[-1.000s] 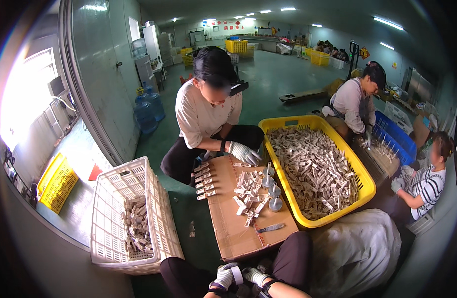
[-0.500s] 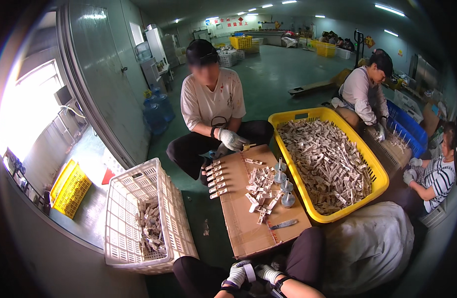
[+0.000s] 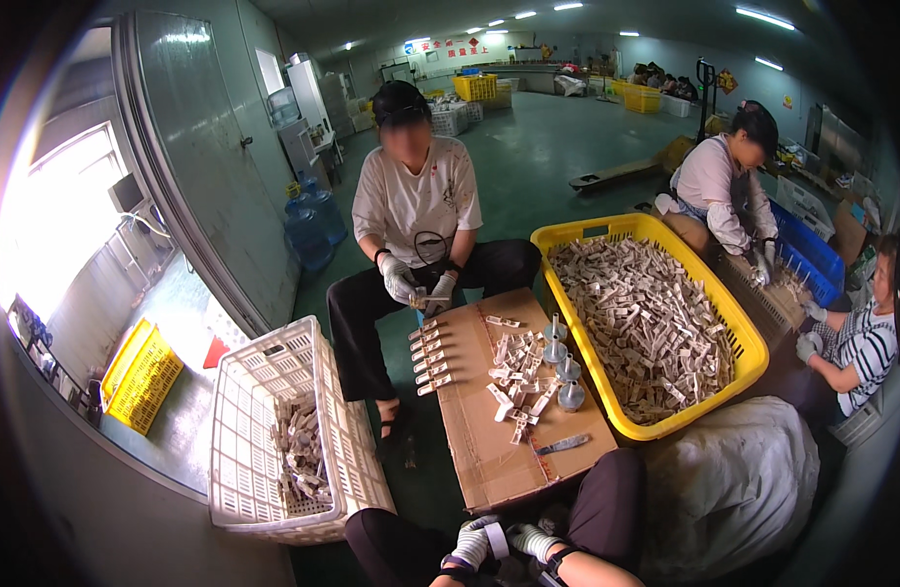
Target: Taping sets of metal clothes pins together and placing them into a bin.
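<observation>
Both my hands wear white striped gloves and are low between my knees, in front of the cardboard box. My left hand (image 3: 470, 545) is closed around a flat white strip (image 3: 496, 539), its far end partly hidden. Close beside it, my right hand (image 3: 532, 541) has curled fingers; what they hold, if anything, I cannot make out. On the cardboard box (image 3: 484, 455) lies a loose pile of pale clip-like pieces (image 3: 513, 372). A row of similar pieces (image 3: 430, 357) lines its left edge. A flat blade-like tool (image 3: 564, 443) rests near me, with several grey funnel-shaped stands (image 3: 570, 382) beyond it.
A yellow crate (image 3: 621, 426) full of clip-like pieces stands right of the box. To the left is a white crate (image 3: 274, 357) with fewer pieces. A co-worker (image 3: 420, 196) sits opposite; two more people work at the right. A white sack (image 3: 729, 489) lies by my right leg.
The co-worker opposite has drawn both gloved hands back from the box edge and now holds a piece between them. My own hands have hardly moved.
</observation>
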Tool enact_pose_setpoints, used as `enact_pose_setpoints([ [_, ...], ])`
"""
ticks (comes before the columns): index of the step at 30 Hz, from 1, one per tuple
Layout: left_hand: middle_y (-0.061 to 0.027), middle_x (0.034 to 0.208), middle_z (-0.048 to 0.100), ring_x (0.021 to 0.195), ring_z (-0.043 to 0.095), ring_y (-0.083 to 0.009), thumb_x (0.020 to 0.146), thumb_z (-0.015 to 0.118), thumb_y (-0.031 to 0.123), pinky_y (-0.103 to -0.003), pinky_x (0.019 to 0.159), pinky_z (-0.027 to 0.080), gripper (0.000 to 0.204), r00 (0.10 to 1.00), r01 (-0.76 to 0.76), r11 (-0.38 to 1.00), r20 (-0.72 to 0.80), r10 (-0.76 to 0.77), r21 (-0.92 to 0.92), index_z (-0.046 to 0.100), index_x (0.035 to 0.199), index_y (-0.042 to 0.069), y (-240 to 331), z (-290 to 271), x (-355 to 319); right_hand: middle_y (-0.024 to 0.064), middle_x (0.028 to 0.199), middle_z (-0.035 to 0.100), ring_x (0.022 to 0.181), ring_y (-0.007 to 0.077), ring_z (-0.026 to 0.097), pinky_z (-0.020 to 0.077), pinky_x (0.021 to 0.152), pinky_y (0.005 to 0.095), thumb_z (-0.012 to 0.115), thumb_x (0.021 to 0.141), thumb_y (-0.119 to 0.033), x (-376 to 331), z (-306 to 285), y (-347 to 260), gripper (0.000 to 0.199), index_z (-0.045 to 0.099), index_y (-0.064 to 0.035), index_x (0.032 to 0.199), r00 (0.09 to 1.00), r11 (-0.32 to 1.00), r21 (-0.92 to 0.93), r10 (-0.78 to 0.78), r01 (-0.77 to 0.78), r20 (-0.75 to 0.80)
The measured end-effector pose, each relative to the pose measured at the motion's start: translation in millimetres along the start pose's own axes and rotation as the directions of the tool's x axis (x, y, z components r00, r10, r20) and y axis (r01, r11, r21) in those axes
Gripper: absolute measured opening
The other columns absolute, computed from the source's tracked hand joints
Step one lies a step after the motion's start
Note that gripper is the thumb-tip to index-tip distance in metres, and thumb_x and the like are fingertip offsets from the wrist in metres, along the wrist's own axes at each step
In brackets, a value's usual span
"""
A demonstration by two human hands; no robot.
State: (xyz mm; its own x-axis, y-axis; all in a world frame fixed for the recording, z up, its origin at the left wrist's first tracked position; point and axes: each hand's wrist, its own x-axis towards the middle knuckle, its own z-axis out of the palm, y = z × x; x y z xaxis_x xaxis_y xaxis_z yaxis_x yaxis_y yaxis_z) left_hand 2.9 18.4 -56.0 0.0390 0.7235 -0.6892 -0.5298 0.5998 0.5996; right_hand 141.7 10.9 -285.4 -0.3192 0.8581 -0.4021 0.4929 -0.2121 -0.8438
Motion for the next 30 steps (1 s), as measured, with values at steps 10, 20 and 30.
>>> enact_pose_setpoints([
  [10, -0.0087, 0.082, 0.069, 0.065, 0.066, -0.0218, 0.086, 0.058, -0.001, -0.035, 0.057, 0.057, 0.015, 1.0, -0.007, 0.999, 0.031, 0.005, 0.035, 0.069, 0.096, 0.004, 4, 22, -7, 0.0099, 0.093, 0.063, 0.085, 0.0199, 0.057, 0.0488, 0.082, 0.032, 0.05, 0.091, -0.008, -10, -29, 16, 0.016, 0.062, -0.0018, 0.099, 0.985, 0.888, 0.43, 0.119, -0.162, 0.125],
  [20, -0.0037, 0.082, 0.068, 0.066, 0.064, -0.0174, 0.084, 0.066, 0.004, -0.032, 0.058, 0.054, 0.016, 0.998, 0.007, 0.999, 0.054, -0.009, 0.053, 0.069, 0.099, 0.008, 5, 23, -6, 0.0021, 0.092, 0.063, 0.084, 0.0147, 0.055, 0.0489, 0.081, 0.0283, 0.047, 0.092, -0.002, -16, -32, 9, 0.018, 0.064, -0.0029, 0.098, 0.989, 0.82, 0.56, 0.049, -0.119, 0.139],
  [30, -0.0117, 0.083, 0.069, 0.067, 0.067, -0.0245, 0.085, 0.061, 0.001, -0.037, 0.058, 0.058, 0.016, 1.0, -0.013, 0.999, -0.024, 0.014, 0.046, 0.068, 0.099, 0.002, 9, 6, -9, 0.0044, 0.09, 0.064, 0.084, 0.0162, 0.055, 0.0483, 0.083, 0.0321, 0.049, 0.091, -0.002, -19, -25, -46, 0.017, 0.065, -0.0044, 0.096, 0.995, 0.994, -0.102, -0.035, 0.044, 0.094],
])
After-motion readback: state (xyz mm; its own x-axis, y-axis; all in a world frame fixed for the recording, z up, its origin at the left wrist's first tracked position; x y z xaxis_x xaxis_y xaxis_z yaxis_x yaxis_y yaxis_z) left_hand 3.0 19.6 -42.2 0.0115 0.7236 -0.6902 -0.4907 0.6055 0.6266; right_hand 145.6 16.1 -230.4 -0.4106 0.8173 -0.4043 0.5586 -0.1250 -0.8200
